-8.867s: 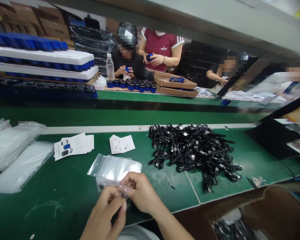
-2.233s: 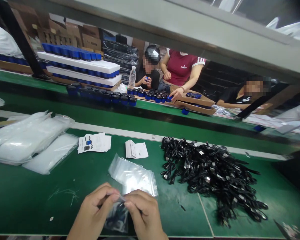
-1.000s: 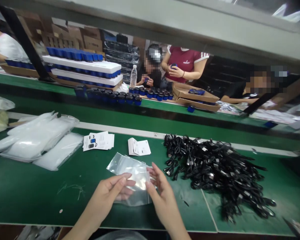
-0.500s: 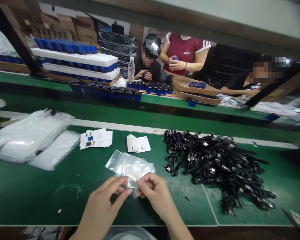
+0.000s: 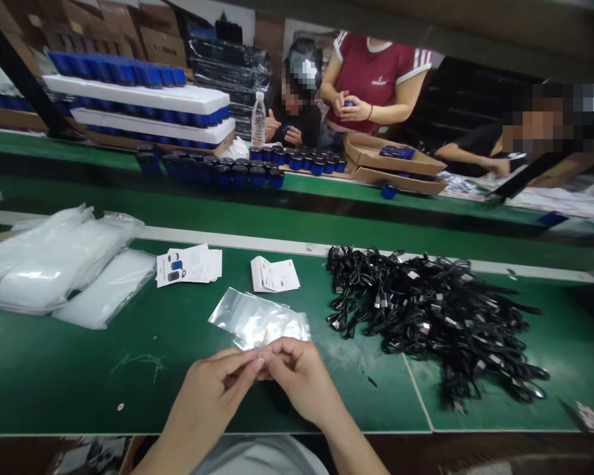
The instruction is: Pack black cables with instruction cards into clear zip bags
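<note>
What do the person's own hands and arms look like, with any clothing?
The left hand and right hand wear no gloves. No sleeve, watch or bracelet shows on the arms. No ring shows, but some fingers are hidden. Grey cloth shows between the arms.

Green bench (image 5: pixel 79 369), black cables (image 5: pixel 435 316), printed cards (image 5: pixel 191 265), clear bags (image 5: pixel 257 315)

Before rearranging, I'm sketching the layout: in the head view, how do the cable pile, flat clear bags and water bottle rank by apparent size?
1. Cable pile
2. Flat clear bags, partly hidden
3. Water bottle, farther off
</note>
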{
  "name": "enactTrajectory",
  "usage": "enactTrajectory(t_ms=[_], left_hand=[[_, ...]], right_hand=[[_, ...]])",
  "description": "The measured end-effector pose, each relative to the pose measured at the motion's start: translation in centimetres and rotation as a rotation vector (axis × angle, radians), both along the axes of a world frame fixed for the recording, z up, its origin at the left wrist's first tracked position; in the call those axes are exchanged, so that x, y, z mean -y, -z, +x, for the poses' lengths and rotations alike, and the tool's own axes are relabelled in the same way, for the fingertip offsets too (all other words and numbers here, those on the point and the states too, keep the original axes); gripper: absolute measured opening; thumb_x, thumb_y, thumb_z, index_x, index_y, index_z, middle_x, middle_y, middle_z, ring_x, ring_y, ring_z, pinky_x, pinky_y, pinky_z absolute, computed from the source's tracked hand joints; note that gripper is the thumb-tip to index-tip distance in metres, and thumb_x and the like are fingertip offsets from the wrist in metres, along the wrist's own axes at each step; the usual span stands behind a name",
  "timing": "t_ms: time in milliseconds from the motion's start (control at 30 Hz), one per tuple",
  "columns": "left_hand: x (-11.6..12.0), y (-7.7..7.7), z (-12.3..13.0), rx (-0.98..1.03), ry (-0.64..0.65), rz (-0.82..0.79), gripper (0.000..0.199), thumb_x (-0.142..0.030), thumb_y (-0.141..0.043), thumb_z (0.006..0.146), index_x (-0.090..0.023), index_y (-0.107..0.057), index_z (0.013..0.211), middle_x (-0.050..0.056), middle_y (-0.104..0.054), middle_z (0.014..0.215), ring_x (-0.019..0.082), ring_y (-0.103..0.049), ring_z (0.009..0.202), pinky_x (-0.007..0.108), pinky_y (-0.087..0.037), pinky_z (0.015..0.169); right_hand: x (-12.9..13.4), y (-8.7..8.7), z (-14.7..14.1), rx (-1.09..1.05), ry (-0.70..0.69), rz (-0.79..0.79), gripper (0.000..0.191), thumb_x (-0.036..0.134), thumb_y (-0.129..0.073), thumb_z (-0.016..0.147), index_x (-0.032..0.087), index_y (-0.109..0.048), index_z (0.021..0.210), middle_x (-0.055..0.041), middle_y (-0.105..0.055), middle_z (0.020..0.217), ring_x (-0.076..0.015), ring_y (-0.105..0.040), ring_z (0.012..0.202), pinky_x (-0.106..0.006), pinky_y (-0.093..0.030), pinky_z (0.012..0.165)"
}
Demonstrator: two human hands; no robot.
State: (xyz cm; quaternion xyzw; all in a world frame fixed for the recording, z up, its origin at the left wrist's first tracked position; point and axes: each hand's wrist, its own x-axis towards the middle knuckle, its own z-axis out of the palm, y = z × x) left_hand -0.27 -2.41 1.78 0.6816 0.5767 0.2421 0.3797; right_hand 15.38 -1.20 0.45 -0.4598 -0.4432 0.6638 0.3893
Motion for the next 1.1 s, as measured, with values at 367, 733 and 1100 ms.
enactTrajectory(t_ms=[367,733,1100], left_hand=[[-0.8,-0.5,0.5,-0.265,0.047,0.077,0.034,-0.034,-0.038,0.087,-0.020,-0.051,0.059,-0.003,-0.057,0.054,0.012,-0.053,0.049,0.021,-0.035,0.048],[-0.9,0.3,1.5,-0.059,0.088,0.017,0.026,-0.031,-0.041,0.086,-0.021,-0.052,0.065,-0.004,-0.060,0.059,0.010,-0.057,0.054,0.018,-0.040,0.053],[0.1,1.8,0.7,-0.103,-0.133,0.166,0.021,-0.024,-0.046,0.073,-0.021,-0.043,0.053,-0.007,-0.045,0.047,0.009,-0.045,0.044,0.018,-0.035,0.048]], right_hand=[[0.4,-1.0,0.2,0.543,-0.044,0.370,0.012,0.013,-0.052,0.078,0.015,-0.062,0.071,-0.0011,-0.061,0.067,-0.0129,-0.057,0.060,-0.022,-0.044,0.058],[1.9,-1.4,0.3,0.785,-0.059,0.536,0.022,0.010,-0.045,0.081,0.020,-0.062,0.090,-0.0039,-0.068,0.081,-0.0173,-0.065,0.074,-0.023,-0.044,0.066],[0.2,-0.7,0.8,1.120,-0.019,0.479,0.020,0.015,-0.048,0.081,0.019,-0.059,0.065,0.0007,-0.062,0.056,-0.0137,-0.058,0.052,-0.022,-0.032,0.050]])
